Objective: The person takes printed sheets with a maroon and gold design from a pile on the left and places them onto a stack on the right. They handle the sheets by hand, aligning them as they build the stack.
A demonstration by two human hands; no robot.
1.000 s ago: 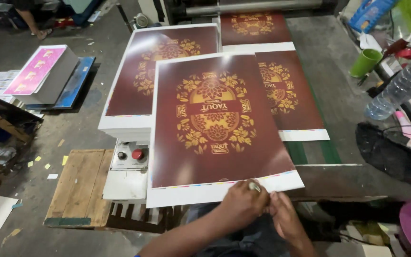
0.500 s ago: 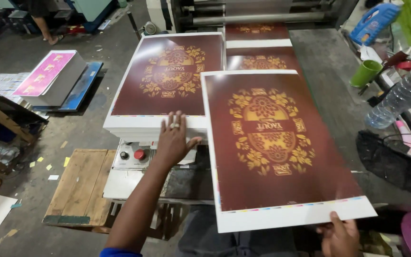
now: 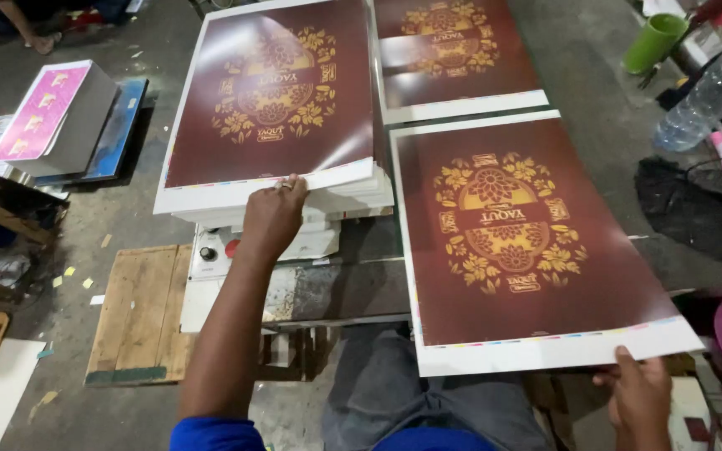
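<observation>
A print shop: a thick stack of identical maroon printed sheets (image 3: 273, 100) sits at the machine's delivery end, above a control panel with buttons (image 3: 215, 250), with more printed stacks (image 3: 52, 117), a wooden pallet (image 3: 139, 313) and paper scraps on the concrete floor (image 3: 68, 242).

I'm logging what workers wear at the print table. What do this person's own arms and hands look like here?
Both hands are bare, no gloves. The left hand shows what looks like a ring on one finger, and the left forearm is uncovered up to a short blue sleeve at the upper arm. Only the right hand shows at the bottom edge, with no ring or watch visible; its sleeve is out of view.
</observation>
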